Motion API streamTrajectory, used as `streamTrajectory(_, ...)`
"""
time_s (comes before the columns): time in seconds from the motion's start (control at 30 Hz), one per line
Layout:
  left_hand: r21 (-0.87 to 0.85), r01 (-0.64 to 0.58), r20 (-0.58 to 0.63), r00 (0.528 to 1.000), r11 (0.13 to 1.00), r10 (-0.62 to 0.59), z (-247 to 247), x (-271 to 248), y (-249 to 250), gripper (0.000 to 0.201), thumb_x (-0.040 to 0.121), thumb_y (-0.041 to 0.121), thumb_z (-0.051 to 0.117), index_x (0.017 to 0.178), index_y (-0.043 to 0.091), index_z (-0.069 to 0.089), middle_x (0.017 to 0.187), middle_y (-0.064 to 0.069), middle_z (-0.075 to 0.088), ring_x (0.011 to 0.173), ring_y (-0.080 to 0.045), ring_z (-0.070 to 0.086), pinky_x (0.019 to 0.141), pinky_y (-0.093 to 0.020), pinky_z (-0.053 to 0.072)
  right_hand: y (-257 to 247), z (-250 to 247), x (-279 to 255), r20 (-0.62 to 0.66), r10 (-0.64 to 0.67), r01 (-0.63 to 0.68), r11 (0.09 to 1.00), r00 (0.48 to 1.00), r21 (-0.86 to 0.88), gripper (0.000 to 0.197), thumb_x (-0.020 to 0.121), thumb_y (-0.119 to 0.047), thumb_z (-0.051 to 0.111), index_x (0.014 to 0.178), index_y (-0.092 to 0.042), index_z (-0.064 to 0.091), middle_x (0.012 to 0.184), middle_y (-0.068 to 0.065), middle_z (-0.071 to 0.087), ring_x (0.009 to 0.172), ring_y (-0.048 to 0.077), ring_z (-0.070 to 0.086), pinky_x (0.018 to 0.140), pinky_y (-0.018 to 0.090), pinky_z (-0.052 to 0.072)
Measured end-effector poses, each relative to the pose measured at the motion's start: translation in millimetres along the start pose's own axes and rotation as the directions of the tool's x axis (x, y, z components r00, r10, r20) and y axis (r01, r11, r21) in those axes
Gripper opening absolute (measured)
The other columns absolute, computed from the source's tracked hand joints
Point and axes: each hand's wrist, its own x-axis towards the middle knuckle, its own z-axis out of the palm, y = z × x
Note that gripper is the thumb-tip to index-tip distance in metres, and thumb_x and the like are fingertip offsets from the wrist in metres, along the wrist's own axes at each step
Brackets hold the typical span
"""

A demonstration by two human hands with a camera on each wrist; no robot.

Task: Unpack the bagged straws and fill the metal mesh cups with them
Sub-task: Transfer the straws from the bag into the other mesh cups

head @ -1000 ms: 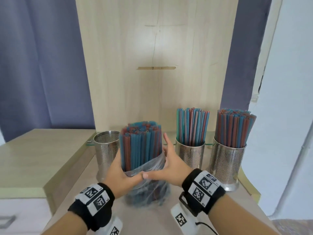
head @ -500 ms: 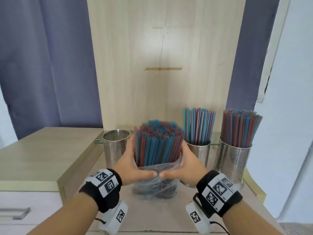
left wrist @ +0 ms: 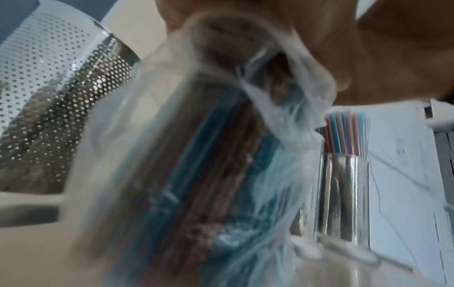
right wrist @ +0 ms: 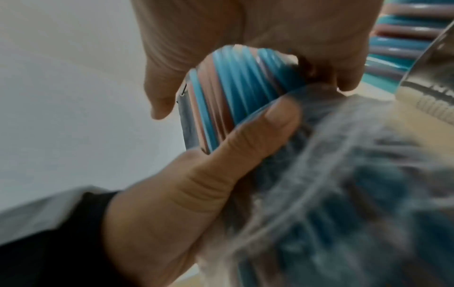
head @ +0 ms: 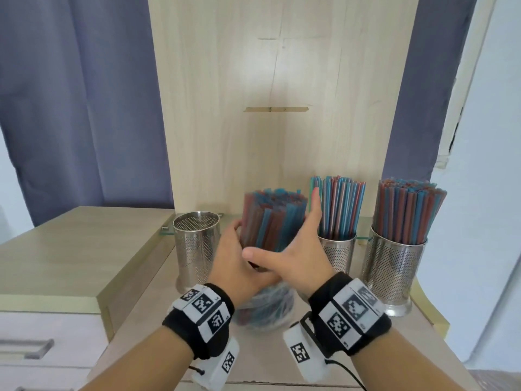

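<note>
A thick bundle of blue and red straws (head: 273,218) stands upright at the table's middle, its lower end inside a crumpled clear plastic bag (head: 265,311). My left hand (head: 236,258) grips the bundle from the left at the bag's rim, its thumb (right wrist: 233,155) pressed on the plastic. My right hand (head: 298,249) wraps the bundle from the right, thumb across the front, fingers reaching up its side. An empty mesh cup (head: 196,249) stands just left. Two mesh cups (head: 338,252) (head: 394,272) to the right hold straws. The wrist views are blurred.
A tall wooden panel (head: 282,108) rises right behind the cups. A raised wooden step (head: 84,244) borders the table on the left, with drawers (head: 28,348) below it. Grey curtains hang on both sides. The table's right edge (head: 431,320) lies close past the rightmost cup.
The straw bundle has risen out of the bag, which now bunches below my hands. My right thumb has slid across the front, over my left hand.
</note>
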Motion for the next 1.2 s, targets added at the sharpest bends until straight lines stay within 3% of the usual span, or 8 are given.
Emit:
streamTrajectory(0.1, 0.192, 0.023, 0.115, 0.992, 0.981, -0.046, 1.6, -7.6, -8.5, 0.109, 0.039, 0.058, 0.094, 0.129, 0.026, 0.042, 0.120, 0.017, 0.057, 0.111, 0.009, 0.055, 0.089, -0.014, 0.050, 9.9, 4.7, 7.2, -0.096, 0.004, -0.007, 0.999, 0.995, -0.032, 0.147, 0.044, -0.045, 0.094, 0.146, -0.051, -0.011, 0.151, -0.008, 0.032, 0.138, 0.003, 0.037, 0.115, 0.041, 0.036)
streamTrajectory(0.23, 0.389, 0.021, 0.153, 0.984, 0.921, -0.087, -19.3, -12.9, -10.1, 0.102, 0.038, 0.066, 0.089, 0.119, 0.030, 0.039, 0.108, 0.022, 0.054, 0.100, 0.009, 0.053, 0.084, -0.013, 0.048, 12.1, -5.8, 9.1, -0.074, -0.008, 0.008, 1.000, 0.997, -0.006, 0.137, 0.064, -0.015, 0.091, 0.152, -0.038, -0.011, 0.141, -0.013, 0.037, 0.114, -0.025, 0.041, 0.096, 0.002, 0.037)
streamTrajectory(0.37, 0.450, 0.070, 0.129, 0.981, 0.890, -0.142, -24.3, -12.9, -11.2, 0.100, 0.038, 0.070, 0.086, 0.122, 0.030, 0.049, 0.106, 0.017, 0.065, 0.099, -0.001, 0.062, 0.088, -0.024, 0.054, 5.2, 2.3, 6.4, -0.018, -0.053, 0.054, 0.997, 0.998, 0.060, 0.138, 0.059, -0.033, 0.090, 0.148, -0.048, -0.015, 0.151, -0.004, 0.035, 0.132, 0.001, 0.046, 0.113, 0.038, 0.039)
streamTrajectory(0.47, 0.461, 0.067, 0.097, 0.987, 0.885, -0.125, -20.5, -16.2, -2.5, 0.082, 0.047, 0.064, 0.086, 0.117, 0.035, 0.055, 0.098, 0.019, 0.067, 0.093, 0.002, 0.063, 0.082, -0.017, 0.053, -2.4, 14.8, 0.5, -0.023, -0.068, 0.069, 0.997, 0.997, 0.043, 0.145, 0.046, -0.047, 0.093, 0.145, -0.055, -0.014, 0.155, -0.007, 0.025, 0.139, 0.005, 0.037, 0.116, 0.039, 0.034)
streamTrajectory(0.63, 0.533, 0.006, -0.005, 1.000, 0.846, -0.004, -13.6, -17.3, -0.2, 0.077, 0.043, 0.063, 0.087, 0.102, 0.028, 0.053, 0.104, 0.012, 0.045, 0.100, -0.005, 0.041, 0.088, -0.019, 0.041, 1.2, 15.9, 7.6, -0.141, -0.114, 0.104, 0.992, 0.983, -0.076, 0.139, 0.056, -0.030, 0.093, 0.151, -0.043, -0.008, 0.150, -0.016, 0.023, 0.136, -0.001, 0.036, 0.115, 0.024, 0.031)
streamTrajectory(0.8, 0.469, -0.016, 0.163, 0.984, 0.883, -0.069, -18.5, -18.8, -6.6, 0.120, 0.047, 0.054, 0.092, 0.143, 0.017, 0.030, 0.133, 0.009, 0.028, 0.118, 0.003, 0.025, 0.104, -0.009, 0.022, 7.8, -1.3, 19.7, -0.200, -0.118, 0.090, 0.985, 0.973, -0.146, 0.120, 0.067, -0.017, 0.088, 0.154, -0.029, 0.006, 0.139, -0.021, 0.025, 0.118, -0.026, 0.026, 0.090, -0.012, 0.014)
streamTrajectory(0.97, 0.555, -0.206, 0.270, 0.961, 0.806, 0.059, -21.7, -29.1, -17.9, 0.080, 0.081, 0.031, 0.076, 0.144, 0.007, 0.033, 0.147, -0.003, 0.034, 0.134, -0.016, 0.039, 0.109, -0.013, 0.023, 10.4, -7.1, 21.4, -0.238, -0.121, 0.073, 0.977, 0.964, -0.202, 0.116, 0.067, -0.020, 0.087, 0.153, -0.030, 0.010, 0.146, -0.017, 0.025, 0.136, -0.003, 0.025, 0.114, 0.017, 0.019)
streamTrajectory(1.2, 0.593, -0.444, 0.284, 0.896, 0.672, 0.342, -24.2, -27.6, -30.9, 0.027, 0.077, 0.011, 0.049, 0.094, 0.002, 0.069, 0.097, -0.008, 0.064, 0.074, -0.022, 0.064, 0.065, -0.032, 0.058, 6.2, -1.7, 9.5, -0.222, -0.129, 0.097, 0.984, 0.966, -0.151, 0.124, 0.068, -0.028, 0.088, 0.152, -0.035, -0.001, 0.154, -0.017, 0.015, 0.139, -0.009, 0.020, 0.119, 0.023, 0.018)
